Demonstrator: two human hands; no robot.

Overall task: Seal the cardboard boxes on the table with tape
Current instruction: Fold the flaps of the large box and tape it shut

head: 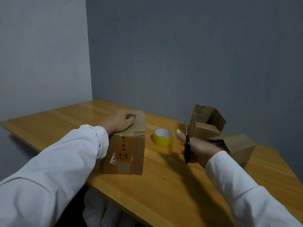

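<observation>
Table (164, 185) of yellow wood is filling the lower half of the view, set into the corner of two grey walls. Sitting on it toward the left is the biggest carton, a closed cardboard box (127, 153) with handwriting and old tape patches on its near face. The left hand (119, 122) is resting on top of this box with its fingers curled under against the flaps, pressing down; whether it is pinching anything there is too small to tell. Well apart to the right, near the far wall, an open box (206, 123) is standing with its flaps up, and just in front of it a third box (237, 148) is lying tilted with a crumpled flap, partly hidden behind the right wrist. Between the closed box and the open box, the yellow tape roll (162, 137) is lying flat on the table, touching neither hand. The right hand (198, 149) is hovering just beside the roll, gripping dark-handled scissors (186, 145) with the blades pointing up and the forefinger stretched out. Both arms are wearing white sleeves (57, 169).
</observation>
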